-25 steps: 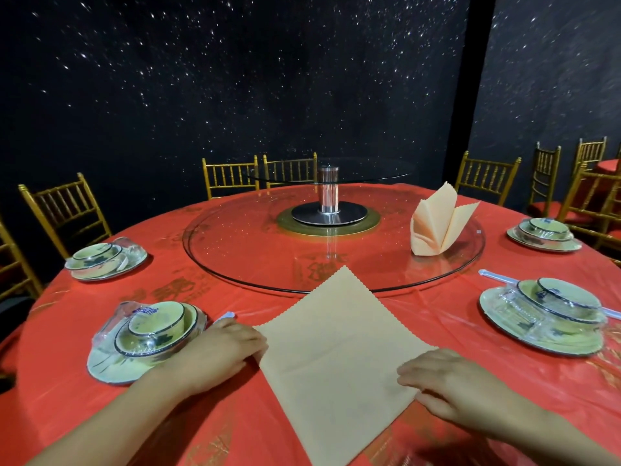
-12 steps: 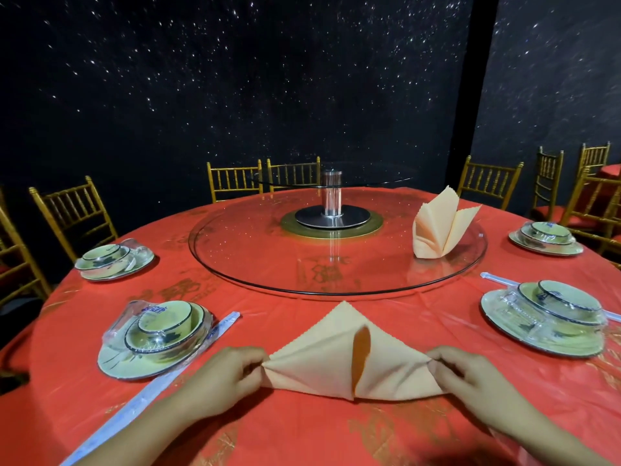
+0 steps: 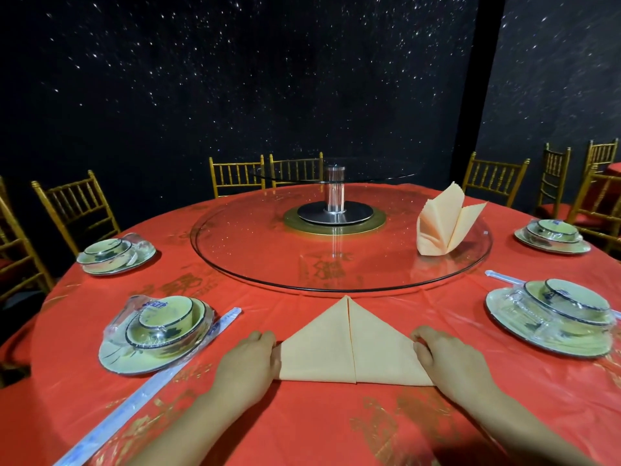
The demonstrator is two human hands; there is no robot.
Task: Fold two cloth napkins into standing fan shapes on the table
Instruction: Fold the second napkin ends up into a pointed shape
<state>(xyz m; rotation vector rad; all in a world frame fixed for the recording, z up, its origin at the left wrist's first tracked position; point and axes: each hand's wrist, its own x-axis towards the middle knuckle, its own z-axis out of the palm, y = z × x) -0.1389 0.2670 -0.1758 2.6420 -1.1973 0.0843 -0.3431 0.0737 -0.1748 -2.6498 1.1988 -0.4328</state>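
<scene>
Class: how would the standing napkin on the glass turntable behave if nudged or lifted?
The standing napkin probably tips easily: tall, on a narrow base. It likely slides, since the glass turntable looks smooth. Lifted, its soft cloth folds would probably slump.

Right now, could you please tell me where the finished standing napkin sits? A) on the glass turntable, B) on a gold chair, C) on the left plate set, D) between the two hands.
A: the standing fan napkin rests on the glass turntable, right of its metal hub, while the flat triangular napkin lies on the red tablecloth.
</scene>
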